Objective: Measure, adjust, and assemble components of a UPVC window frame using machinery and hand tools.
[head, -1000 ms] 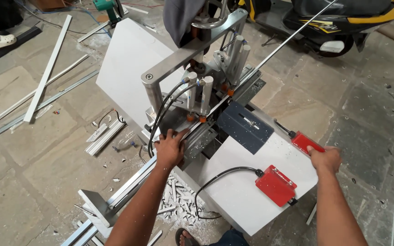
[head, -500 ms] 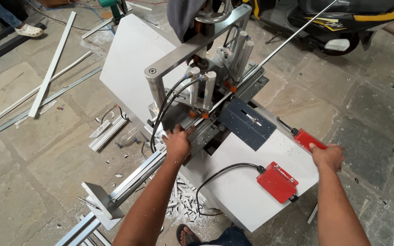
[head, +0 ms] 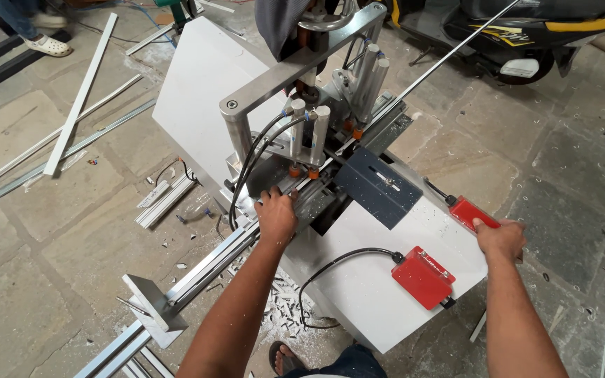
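Observation:
A white cutting machine (head: 208, 84) with metal clamp cylinders (head: 309, 133) and a dark grey guard plate (head: 378, 186) stands before me. A long aluminium profile (head: 204, 266) runs through it from lower left to upper right. My left hand (head: 276, 214) presses flat on the profile just in front of the clamps. My right hand (head: 500, 239) rests on a red control box (head: 472, 212) at the machine's right edge, thumb on top. A second red box (head: 423, 276) with a black cable lies on the white top nearer to me.
A parked scooter (head: 526, 35) stands at top right. Loose aluminium strips (head: 78, 91) lie on the stone floor at left. Metal offcuts and chips (head: 281, 308) litter the floor by my sandalled foot (head: 285, 355). Another person's feet (head: 43, 42) show at top left.
The view has shifted slightly. My left hand has slid a little along the profile toward the clamps. My right hand stays on the red control box.

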